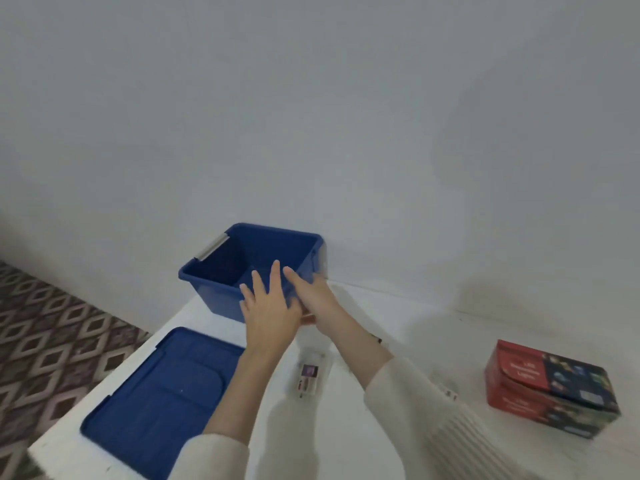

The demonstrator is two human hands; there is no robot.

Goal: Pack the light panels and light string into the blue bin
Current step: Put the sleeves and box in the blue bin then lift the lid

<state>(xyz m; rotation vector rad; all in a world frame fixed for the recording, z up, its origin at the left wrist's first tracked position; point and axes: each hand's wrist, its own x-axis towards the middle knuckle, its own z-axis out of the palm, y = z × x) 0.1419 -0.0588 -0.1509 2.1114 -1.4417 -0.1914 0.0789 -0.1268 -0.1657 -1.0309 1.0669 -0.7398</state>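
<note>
The blue bin [221, 289] stands open at the table's far left corner against the wall. Both my hands are at its near right corner. My left hand [268, 308] lies over the bin's near wall with its fingers straight and spread. Pressed against it, my right hand [311, 296] stretches its fingers toward the bin's inside. A thin reddish sliver [308, 319] shows under the two hands; I cannot tell what it is. A red and dark box of LED lights [550, 389] sits on the table at the right. A small clear packet [308, 375] lies between my forearms.
The bin's blue lid [159, 400] lies flat on the white table [398, 327] at the near left, by the table's left edge. A small tag-like item [450, 393] lies beside my right sleeve. Patterned floor [52, 341] runs along the left.
</note>
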